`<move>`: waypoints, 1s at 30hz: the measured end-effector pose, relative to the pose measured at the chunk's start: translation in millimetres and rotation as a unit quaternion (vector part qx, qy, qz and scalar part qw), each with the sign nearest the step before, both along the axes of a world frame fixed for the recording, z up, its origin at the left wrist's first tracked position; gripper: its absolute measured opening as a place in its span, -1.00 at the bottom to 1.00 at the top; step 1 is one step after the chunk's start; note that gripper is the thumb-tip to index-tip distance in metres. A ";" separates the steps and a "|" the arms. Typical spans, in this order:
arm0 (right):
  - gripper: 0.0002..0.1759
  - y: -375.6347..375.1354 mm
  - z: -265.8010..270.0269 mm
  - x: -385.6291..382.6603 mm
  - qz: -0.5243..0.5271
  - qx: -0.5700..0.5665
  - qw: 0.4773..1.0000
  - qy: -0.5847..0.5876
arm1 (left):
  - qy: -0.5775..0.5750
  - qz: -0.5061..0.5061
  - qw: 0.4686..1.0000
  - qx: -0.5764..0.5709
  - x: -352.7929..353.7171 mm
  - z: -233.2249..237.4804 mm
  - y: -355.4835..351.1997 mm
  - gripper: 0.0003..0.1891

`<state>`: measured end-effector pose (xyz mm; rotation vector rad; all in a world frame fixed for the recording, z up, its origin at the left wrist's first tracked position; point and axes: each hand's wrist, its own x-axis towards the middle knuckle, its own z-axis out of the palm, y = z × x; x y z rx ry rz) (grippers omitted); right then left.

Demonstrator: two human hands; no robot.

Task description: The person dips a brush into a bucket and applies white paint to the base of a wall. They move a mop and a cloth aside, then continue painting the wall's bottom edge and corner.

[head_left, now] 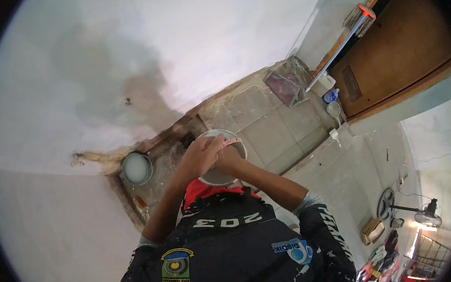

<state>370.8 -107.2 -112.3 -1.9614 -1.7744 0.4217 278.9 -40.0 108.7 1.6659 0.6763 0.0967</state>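
Observation:
My left hand (202,156) is over a round, pale-rimmed bucket (243,148) close in front of my body, its fingers bent and closed about the end of a narrow red-and-white patterned strip (230,142). What the strip belongs to does not show clearly. My right hand (227,160) reaches over the same bucket from the right, close against the left hand. Its fingers are hidden, so its grip is not visible. A smaller bucket (137,168) with a whitish, cloudy content stands on the floor to the left.
Broken floor edging (184,124) runs along the stained wall. Farther off are a clear plastic bag (288,87), a mop (363,16), a white jug (323,84), a blue-and-white bottle (331,96) and a dipper (334,110). A fan (427,218) and a cardboard box (372,231) stand right.

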 end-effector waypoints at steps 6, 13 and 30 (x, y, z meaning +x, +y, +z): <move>-0.72 10.3 3.7 81.5 -0.045 -0.009 0.999 -0.012 | 0.023 -0.096 0.995 -0.023 84.0 -42.7 43.7 -0.50; -0.66 41.0 22.0 197.1 -0.024 -0.001 0.936 0.350 | 0.024 -0.108 0.994 -0.024 205.0 -50.1 70.4 -0.50; -0.77 -45.4 113.2 497.9 -0.266 0.017 0.940 0.212 | 0.113 -0.086 0.988 0.066 452.5 -60.8 136.4 -0.48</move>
